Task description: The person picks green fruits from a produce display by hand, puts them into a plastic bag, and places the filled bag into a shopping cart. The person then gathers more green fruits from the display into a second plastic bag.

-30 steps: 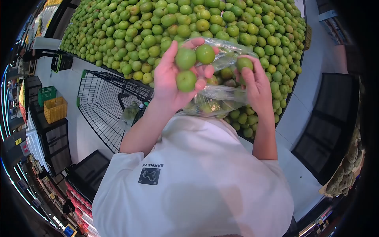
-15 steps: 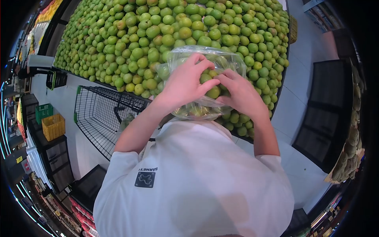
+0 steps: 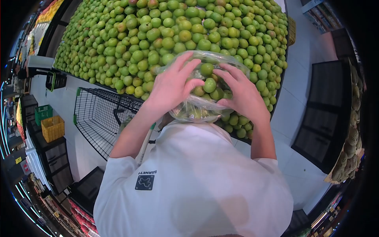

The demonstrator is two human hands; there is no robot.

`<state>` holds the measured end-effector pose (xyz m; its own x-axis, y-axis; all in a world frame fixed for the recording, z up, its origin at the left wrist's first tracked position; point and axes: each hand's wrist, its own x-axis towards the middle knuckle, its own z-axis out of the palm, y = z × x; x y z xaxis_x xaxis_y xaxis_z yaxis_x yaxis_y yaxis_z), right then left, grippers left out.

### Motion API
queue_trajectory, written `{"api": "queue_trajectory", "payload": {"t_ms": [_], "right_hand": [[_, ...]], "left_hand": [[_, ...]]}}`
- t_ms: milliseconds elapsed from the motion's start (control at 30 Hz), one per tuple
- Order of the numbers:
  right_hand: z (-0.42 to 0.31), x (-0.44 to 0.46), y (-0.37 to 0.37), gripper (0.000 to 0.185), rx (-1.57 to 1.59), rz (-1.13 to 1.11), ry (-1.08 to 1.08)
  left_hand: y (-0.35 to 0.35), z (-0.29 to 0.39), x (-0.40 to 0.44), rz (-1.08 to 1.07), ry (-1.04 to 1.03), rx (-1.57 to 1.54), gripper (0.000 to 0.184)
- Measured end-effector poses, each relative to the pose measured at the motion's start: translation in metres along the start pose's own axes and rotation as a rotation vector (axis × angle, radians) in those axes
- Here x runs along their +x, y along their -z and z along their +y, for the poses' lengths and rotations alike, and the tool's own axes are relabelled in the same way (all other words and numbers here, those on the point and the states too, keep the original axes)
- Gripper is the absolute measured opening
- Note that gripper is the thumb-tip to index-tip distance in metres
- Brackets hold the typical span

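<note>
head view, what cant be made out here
In the head view:
Depths of the plastic bag: hidden by left hand, right hand and upper fruit.
Part of the shopping cart: behind the left forearm.
Far side of the fruit heap: cut off by the frame's top edge.

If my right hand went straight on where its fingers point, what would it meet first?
Probably the upper green fruit in the plastic bag, just past your right hand; depth is unclear.

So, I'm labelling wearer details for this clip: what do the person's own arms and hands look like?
The left hand and right hand are ungloved, with no watch or bracelet visible. The forearms are bare below short white sleeves, part of a white shirt bearing a dark square emblem beside small lettering.
</note>
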<state>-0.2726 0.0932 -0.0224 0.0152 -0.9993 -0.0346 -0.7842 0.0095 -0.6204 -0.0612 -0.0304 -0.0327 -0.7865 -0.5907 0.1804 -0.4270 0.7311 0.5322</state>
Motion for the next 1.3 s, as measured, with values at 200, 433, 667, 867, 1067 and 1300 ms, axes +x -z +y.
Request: {"api": "queue_trajectory", "payload": {"t_ms": [200,433,667,867,1067,1300], "right_hand": [[0.001,0.019,-0.005,0.077,-0.045,0.114,0.196],[-0.011,0.032,-0.035,0.053,-0.064,0.154,0.402],[-0.011,0.039,-0.04,0.045,-0.157,0.142,0.35],[-0.012,0.038,-0.027,0.044,-0.178,0.082,0.36],[-0.007,0.043,-0.033,0.043,-0.154,0.106,0.353],[-0.003,0.046,-0.025,0.045,-0.169,0.132,0.357]], "left_hand": [[0.022,-0.006,-0.007,-0.05,-0.021,-0.06,0.046],[0.039,-0.021,-0.025,-0.169,-0.257,0.147,0.026],[0.058,-0.017,-0.026,-0.098,-0.298,0.349,0.018],[0.06,-0.005,-0.021,-0.107,-0.238,0.41,0.01],[0.022,-0.009,0.002,-0.125,-0.055,0.37,0.029],[0.024,-0.014,0.009,-0.107,-0.069,0.329,0.035]]}}
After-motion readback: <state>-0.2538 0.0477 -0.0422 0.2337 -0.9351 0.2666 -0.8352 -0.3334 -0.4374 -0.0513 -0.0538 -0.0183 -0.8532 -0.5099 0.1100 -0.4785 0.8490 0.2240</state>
